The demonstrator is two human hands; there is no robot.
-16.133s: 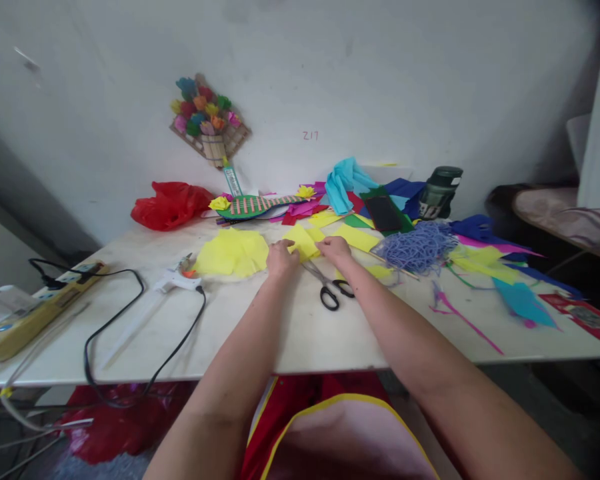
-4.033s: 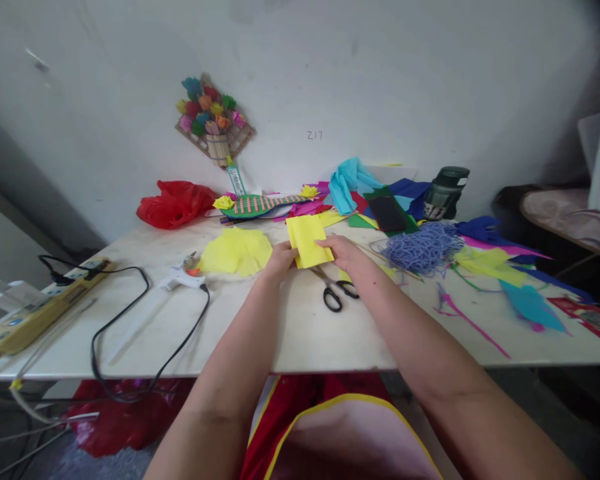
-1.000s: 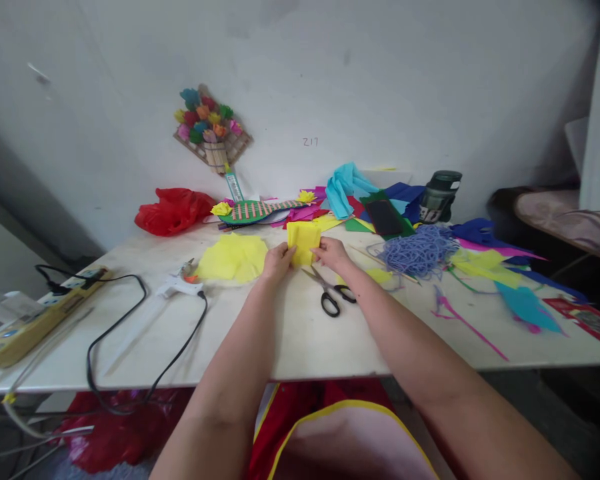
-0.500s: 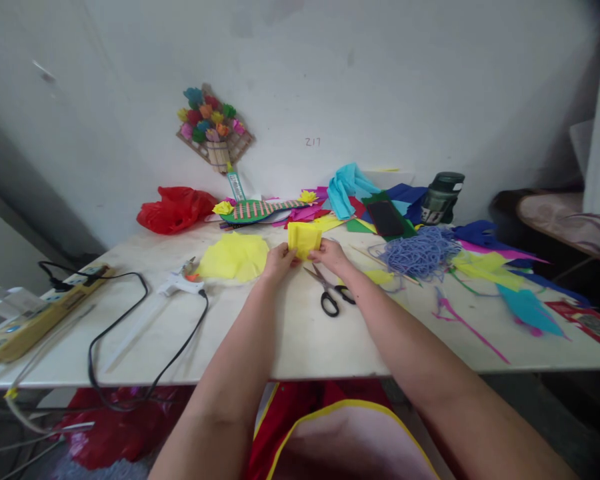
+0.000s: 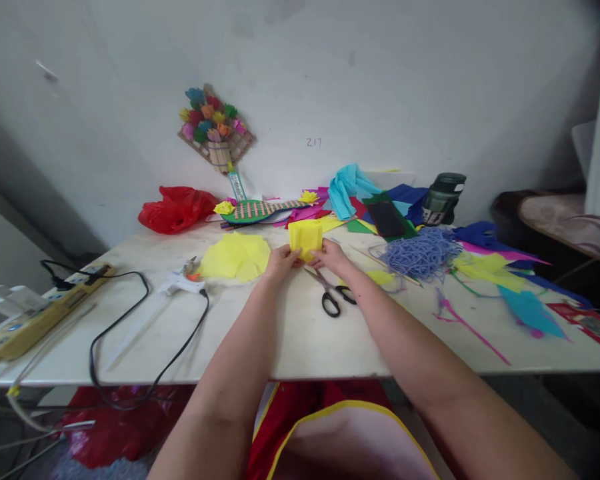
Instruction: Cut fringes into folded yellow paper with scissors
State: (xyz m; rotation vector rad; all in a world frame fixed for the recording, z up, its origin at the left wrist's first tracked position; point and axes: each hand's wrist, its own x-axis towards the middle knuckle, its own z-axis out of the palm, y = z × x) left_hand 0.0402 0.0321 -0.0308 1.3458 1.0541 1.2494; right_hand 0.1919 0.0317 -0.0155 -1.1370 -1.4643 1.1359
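Pinching the paper (image 5: 305,238) from both sides, the left hand (image 5: 281,260) and right hand (image 5: 331,256) grasp its lower corners with their fingers, just above the table (image 5: 300,333). It is bright yellow, folded into a small thick block, standing roughly upright, nearly square, no clear long axis. Scissors (image 5: 330,294) lie just beside.

Home craft corner: paper scraps (image 5: 485,267), glue gun (image 5: 180,285), bed (image 5: 570,220).

scissors (image 5: 331,293) right of glue gun (image 5: 180,285), on table (image 5: 300,333)
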